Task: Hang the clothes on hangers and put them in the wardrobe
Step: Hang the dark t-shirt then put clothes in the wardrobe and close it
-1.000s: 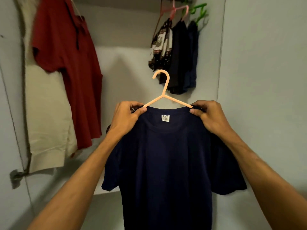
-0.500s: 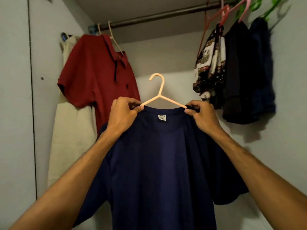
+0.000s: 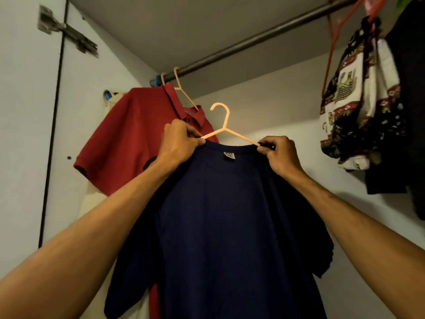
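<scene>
so the big change is the whole wardrobe (image 3: pixel 276 107) view: a second ago you mostly see its back wall and the hanging stuff, now the gaze tips right up and the rail (image 3: pixel 253 40) runs across the top, with a long bare stretch in the middle

the navy t-shirt (image 3: pixel 230 226) comes up with it. It's held out in front of the open wardrobe, hanging loose below the collar, and it isn't on the rail yet. On the left the red polo (image 3: pixel 138 139) already hangs from its own hanger, and the patterned garment (image 3: pixel 358 100) and some dark clothes (image 3: pixel 409 111) hang off to the right, so the gap between them looks like the spot being aimed for

grip looks the same as before: left hand (image 3: pixel 178 143) pinches the shirt's shoulder and the hanger arm together, right hand (image 3: pixel 279 155) does the same on the other side, fingers curled tight on both

the peach hanger (image 3: pixel 224 125) sits inside the collar with its hook poking up, clearly below the rail and apart from it. The little size label (image 3: pixel 229 155) faces us

my guess is the dressing part is done and only hooking it on is left
</scene>
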